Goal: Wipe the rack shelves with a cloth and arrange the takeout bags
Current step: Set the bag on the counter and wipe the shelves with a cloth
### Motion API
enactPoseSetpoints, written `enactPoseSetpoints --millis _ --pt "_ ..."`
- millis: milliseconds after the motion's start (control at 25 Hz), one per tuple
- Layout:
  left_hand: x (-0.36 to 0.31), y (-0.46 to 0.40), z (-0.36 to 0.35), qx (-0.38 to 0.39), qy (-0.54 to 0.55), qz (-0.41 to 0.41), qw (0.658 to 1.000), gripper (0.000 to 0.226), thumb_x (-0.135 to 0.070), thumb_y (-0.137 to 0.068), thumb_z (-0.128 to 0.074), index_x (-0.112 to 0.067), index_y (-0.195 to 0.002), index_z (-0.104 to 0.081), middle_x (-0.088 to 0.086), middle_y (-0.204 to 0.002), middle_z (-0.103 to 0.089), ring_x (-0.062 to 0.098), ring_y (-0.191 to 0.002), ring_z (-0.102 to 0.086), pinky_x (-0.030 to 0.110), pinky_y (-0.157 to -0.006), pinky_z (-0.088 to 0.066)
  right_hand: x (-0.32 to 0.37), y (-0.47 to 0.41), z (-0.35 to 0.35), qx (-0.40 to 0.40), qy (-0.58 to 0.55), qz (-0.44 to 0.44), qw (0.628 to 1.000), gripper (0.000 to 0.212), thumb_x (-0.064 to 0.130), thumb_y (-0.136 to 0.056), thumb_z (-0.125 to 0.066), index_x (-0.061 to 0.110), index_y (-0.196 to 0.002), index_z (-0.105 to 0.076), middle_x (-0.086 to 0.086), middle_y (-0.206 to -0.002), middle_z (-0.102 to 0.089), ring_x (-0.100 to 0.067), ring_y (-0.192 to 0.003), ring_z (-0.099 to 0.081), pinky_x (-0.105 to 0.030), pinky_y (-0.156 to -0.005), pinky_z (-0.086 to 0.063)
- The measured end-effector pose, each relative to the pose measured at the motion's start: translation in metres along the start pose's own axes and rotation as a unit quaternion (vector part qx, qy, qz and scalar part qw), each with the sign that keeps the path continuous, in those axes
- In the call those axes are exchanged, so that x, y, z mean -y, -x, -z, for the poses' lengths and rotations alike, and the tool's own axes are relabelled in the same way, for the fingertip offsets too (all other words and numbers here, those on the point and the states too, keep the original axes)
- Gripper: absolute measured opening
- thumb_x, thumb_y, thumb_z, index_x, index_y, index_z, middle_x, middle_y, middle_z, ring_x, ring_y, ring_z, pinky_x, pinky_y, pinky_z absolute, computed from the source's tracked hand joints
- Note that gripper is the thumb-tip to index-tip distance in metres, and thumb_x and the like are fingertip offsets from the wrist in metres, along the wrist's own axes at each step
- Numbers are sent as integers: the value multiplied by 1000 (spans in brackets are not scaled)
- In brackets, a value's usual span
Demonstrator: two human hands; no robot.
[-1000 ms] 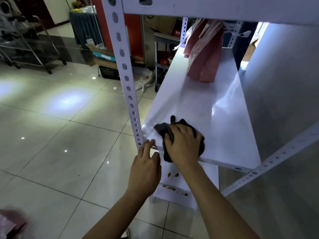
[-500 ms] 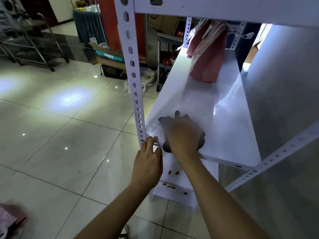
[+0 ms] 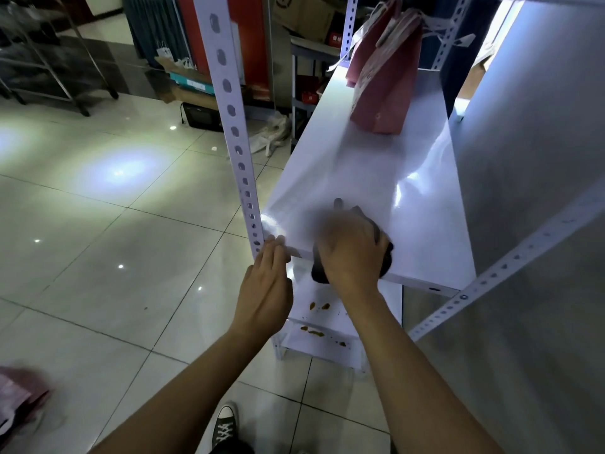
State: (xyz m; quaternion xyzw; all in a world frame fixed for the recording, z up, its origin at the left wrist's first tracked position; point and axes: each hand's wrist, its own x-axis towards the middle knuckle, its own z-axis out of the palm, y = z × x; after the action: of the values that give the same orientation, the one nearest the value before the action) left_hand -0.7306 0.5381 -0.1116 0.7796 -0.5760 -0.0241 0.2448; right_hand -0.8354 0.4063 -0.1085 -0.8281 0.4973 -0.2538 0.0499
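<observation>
A: At the shelf's near edge, what are the fingers doing?

B: The right hand (image 3: 352,250) is blurred, so I cannot tell whether its fingers are spread; it presses down on the dark cloth (image 3: 383,253), which sits on the shelf (image 3: 360,172) and droops over the front lip. The left hand (image 3: 266,286) lies with straight fingers held together, tips touching the shelf corner beside the post (image 3: 234,132).

A: What could go wrong?

B: I judge the cloth could slide off the lip and drop onto the lower shelf (image 3: 327,319), which carries brown stains, and so get dirtier. A long push toward the far end could also knock the red bags (image 3: 383,77), which lean together and look easy to tip.

A: Any writing?

B: Pale print shows on one bag's side, too small to read. More bags (image 3: 19,391) lie blurred on the floor (image 3: 98,257) at lower left.
</observation>
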Motion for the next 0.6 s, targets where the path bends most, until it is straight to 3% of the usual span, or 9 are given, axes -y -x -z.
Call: enactPoseSetpoints --millis 160,320,480,600 --pt "-1 0 4 -2 12 10 1000 46 6 -78 -46 -5 -123 -50 11 -141 -45 30 -132 -45 44 -93 -50 -55 -8 22 -27 -1 -95 995 32 38 -93 -55 20 -114 -70 -5 -119 -68 -31 -119 -55 -52 -105 -35" --pt "-1 -1 7 6 25 3 1000 50 8 -82 -47 1 -132 -46 16 -142 -45 35 -131 -45 43 -91 -51 -29 -15 14 -10 34 -180 983 41 39 -96 -49 15 -124 -64 -12 -133 -60 -31 -136 -42 -65 -114 -17" --pt "1 0 9 7 27 -8 1000 55 12 -79 -48 4 -134 -45 20 -141 -46 37 -133 -43 41 -96 -49 15 -10 -1 48 40 -70 996 45 40 -95 -47 22 -135 -57 -8 -144 -52 -28 -142 -35 -67 -115 -13" --pt "0 3 5 7 29 -22 999 54 13 -76 -49 5 -130 -47 22 -140 -46 38 -132 -43 40 -95 -49 10 -5 -1 56 39 -8 998 45 39 -96 -47 24 -137 -56 -6 -146 -52 -26 -142 -37 -63 -116 -15"
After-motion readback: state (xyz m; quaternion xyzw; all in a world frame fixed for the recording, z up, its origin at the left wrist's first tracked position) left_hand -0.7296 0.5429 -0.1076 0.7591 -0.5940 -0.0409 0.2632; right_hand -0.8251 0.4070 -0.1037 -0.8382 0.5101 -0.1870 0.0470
